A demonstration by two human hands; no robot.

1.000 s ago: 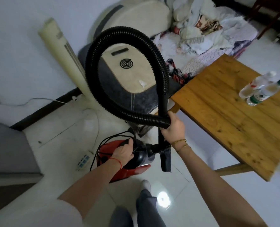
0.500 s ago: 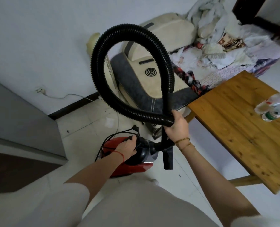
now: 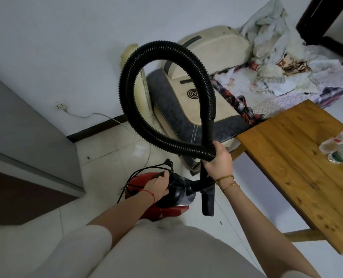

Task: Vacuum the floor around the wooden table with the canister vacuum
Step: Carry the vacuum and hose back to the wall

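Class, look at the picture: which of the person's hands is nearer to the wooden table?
Right. The right hand grips the black hose just beside the corner of the wooden table; the left hand holds the red vacuum canister farther away on the floor.

Head is lifting and panning left: wall socket is coming into view, tabletop is sliding right, bottles are nearing the frame edge.

Ribbed matt black plastic hose, glossy red plastic canister, knotty wooden table, shiny tiled floor.
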